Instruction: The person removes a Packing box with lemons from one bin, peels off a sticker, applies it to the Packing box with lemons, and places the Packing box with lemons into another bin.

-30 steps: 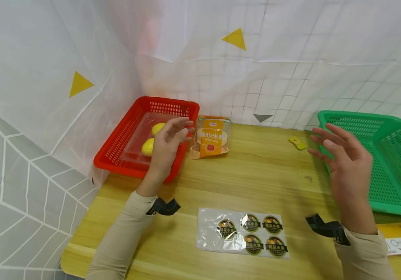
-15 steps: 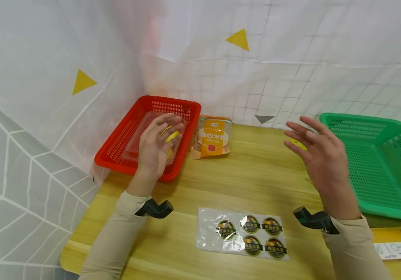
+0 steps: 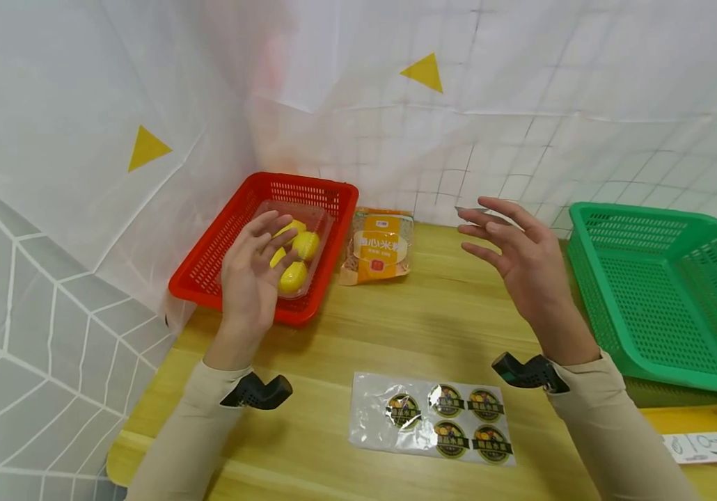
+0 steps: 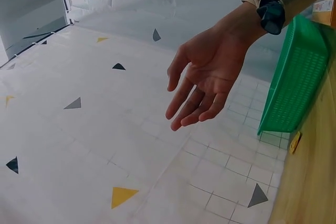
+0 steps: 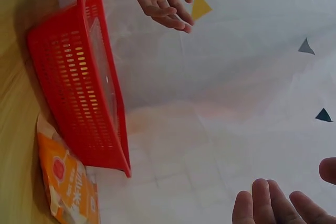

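Clear plastic tray [image 3: 298,240] holding yellow fruits [image 3: 294,276], lying inside the red basket [image 3: 208,268] at the table's far left corner. The left hand [image 3: 252,278] is hovering in front of the tray with fingers spread and relaxed, holding nothing; it is covering the tray's near left part and some of the fruit, so their number is hard to make out. The right hand [image 3: 521,261] is hanging above the wooden table [image 3: 446,327], equally open and empty, between the orange food packet [image 3: 376,245] and the green basket [image 3: 665,292].

The right wrist view is showing the red basket [image 5: 79,93] from its side, the packet [image 5: 65,182] cut off at the bottom edge, and only the fingertips [image 5: 262,203] of its own hand. The left wrist view is showing the right hand [image 4: 207,77] and green basket [image 4: 294,82], but not the tray. The sticker sheet [image 3: 434,417] is appearing in the head view alone.
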The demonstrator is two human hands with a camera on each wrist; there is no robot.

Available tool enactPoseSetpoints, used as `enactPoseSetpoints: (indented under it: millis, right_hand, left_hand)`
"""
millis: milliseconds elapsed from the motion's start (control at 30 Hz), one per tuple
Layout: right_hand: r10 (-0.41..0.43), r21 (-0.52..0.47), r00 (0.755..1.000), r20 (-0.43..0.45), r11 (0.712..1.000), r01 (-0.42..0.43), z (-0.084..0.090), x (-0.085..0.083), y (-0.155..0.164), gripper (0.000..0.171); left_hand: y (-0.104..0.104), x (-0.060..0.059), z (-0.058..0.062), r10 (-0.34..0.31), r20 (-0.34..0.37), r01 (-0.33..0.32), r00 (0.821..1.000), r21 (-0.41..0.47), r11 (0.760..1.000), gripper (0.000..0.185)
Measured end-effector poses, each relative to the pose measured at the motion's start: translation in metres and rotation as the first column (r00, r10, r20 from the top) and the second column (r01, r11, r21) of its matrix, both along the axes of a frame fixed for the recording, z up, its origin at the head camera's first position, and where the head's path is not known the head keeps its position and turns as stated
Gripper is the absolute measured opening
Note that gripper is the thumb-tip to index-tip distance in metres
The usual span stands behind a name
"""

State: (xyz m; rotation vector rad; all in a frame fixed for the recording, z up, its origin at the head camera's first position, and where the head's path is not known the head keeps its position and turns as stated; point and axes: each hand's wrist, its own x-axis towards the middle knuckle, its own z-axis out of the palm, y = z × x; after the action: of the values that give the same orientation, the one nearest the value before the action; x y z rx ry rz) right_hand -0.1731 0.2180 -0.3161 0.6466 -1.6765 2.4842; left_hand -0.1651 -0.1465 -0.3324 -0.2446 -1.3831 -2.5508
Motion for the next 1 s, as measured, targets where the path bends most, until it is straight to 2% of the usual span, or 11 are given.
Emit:
enactPoseSetpoints:
  millis: [200, 367, 667, 1000]
  right_hand:
    - [-0.012, 0.051, 0.998, 0.062, 0.999, 0.009, 0.003, -0.009, -0.017, 0.037]
    - [-0.008, 0.108, 0.995, 0.104, 0.994, -0.003, 0.003, -0.015, -0.034, 0.037]
    - [0.027, 0.166, 0.993, 0.115, 0.985, -0.046, 0.0, -0.024, -0.063, 0.036]
    - [0.058, 0.193, 0.989, 0.134, 0.978, -0.084, -0.013, -0.038, -0.089, 0.035]
  left_hand:
    - [-0.01, 0.011, -0.004, 0.032, 0.02, -0.032, 0.999, 0.003, 0.999, 0.034]
    - [-0.02, 0.021, -0.01, 0.073, 0.063, -0.074, 0.995, 0.012, 0.997, 0.032]
    - [-0.036, 0.034, -0.024, 0.169, 0.104, -0.172, 0.98, 0.027, 0.985, 0.028]
    - [-0.046, 0.046, -0.037, 0.218, 0.118, -0.226, 0.969, 0.063, 0.972, 0.026]
